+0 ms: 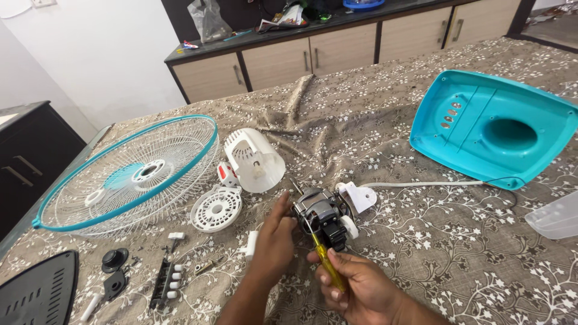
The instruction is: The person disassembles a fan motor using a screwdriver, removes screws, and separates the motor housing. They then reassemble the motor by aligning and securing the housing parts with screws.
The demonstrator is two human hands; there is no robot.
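Two hands | left hand (274,238) steadies fan motor (322,215) | right hand (355,283) grips screwdriver (325,259)

The motor (322,215), grey metal with copper windings and a black gearbox, lies on the patterned cloth; a white bracket sits at its right end. The screwdriver (327,260), yellow-handled, stands tilted, its tip against the motor's front.

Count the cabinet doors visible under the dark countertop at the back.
4 beige cabinet doors: far left, next, then, then. A further panel at the right may be a fifth.
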